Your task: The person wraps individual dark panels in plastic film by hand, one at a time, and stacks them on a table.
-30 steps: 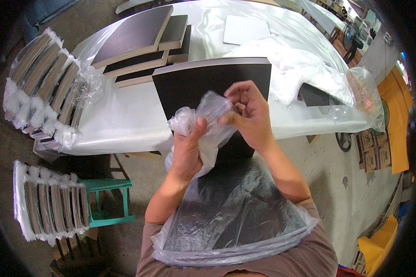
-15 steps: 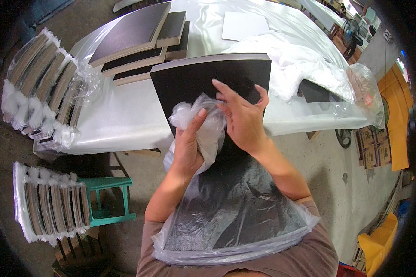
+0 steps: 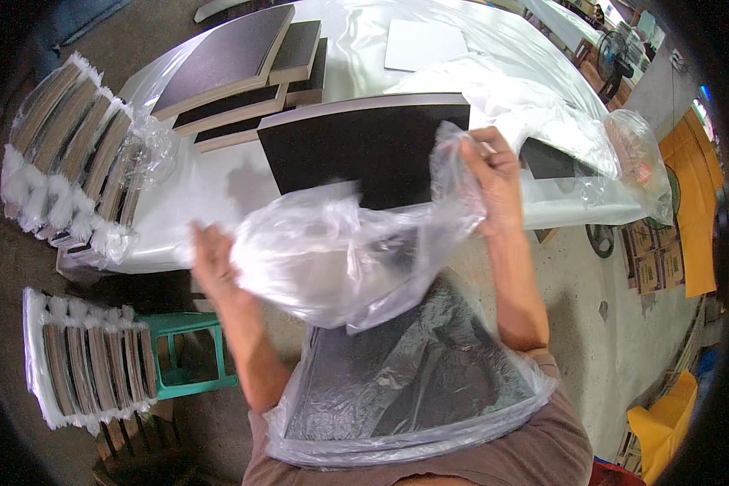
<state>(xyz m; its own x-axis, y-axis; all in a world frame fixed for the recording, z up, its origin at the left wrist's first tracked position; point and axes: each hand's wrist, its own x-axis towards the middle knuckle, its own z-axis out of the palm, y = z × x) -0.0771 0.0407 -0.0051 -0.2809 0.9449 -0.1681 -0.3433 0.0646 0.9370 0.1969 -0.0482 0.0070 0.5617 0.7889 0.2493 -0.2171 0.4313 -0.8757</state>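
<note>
A clear plastic bag (image 3: 324, 263) is stretched wide between my two hands. My left hand (image 3: 213, 263), smeared by motion, closes on its left edge. On the right, my right hand (image 3: 498, 178) pinches the other edge, fingers bent round the film. Behind the bag, a black slab with a pale edge (image 3: 364, 146) lies at the near side of the table. Below the bag, a dark slab covered in clear plastic (image 3: 397, 381) rests against my body. Whether that covering joins the bag in my hands, I cannot tell.
Dark slabs (image 3: 227, 61) are piled at the table's (image 3: 170, 235) back left. Plastic-wrapped bundles (image 3: 65, 154) stand at the left, others (image 3: 97, 356) by a green stool (image 3: 190, 348). White cloth-like material (image 3: 535, 105) and a white sheet (image 3: 425, 44) lie on the table.
My hands have moved apart, the left one leftward and down, the right one rightward. The bunched plastic is now spread out between them.
</note>
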